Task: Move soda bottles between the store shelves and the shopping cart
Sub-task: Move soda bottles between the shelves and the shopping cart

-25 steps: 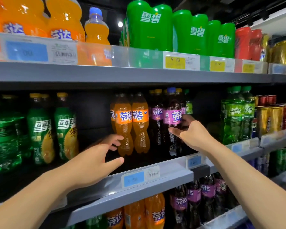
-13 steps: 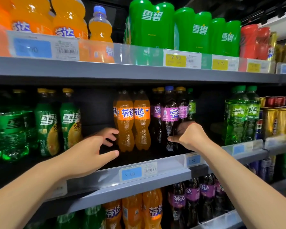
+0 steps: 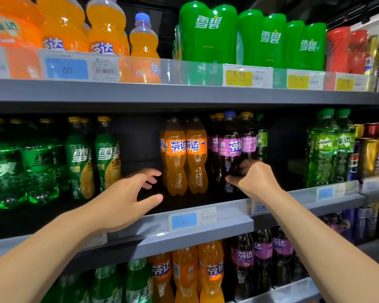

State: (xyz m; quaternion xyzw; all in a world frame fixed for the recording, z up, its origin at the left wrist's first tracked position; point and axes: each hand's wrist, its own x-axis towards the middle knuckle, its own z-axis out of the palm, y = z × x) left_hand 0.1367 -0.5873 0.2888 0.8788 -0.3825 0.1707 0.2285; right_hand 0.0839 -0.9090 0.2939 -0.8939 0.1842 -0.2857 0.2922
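Head view: on the middle shelf (image 3: pixel 230 212), centre right of the frame, a grape Fanta bottle (image 3: pixel 229 147) with a blue cap and dark purple soda stands upright at the front of its row. The right hand (image 3: pixel 255 182) has its grip closed around the bottle's lower body, thumb on the front and fingers curled behind. Just left of it stand two orange Fanta bottles (image 3: pixel 184 158) full of orange soda. The left hand (image 3: pixel 127 197) hovers just beside them with its grip released, fingers spread, holding nothing. Further left are green Sprite bottles (image 3: pixel 106 158) with yellow caps. At right stand green Mirinda bottles (image 3: pixel 323 149) and gold cans (image 3: pixel 369 156). The top shelf (image 3: pixel 184 95) carries large orange soda bottles (image 3: pixel 106 29) and green Sprite multipacks (image 3: pixel 208 33).
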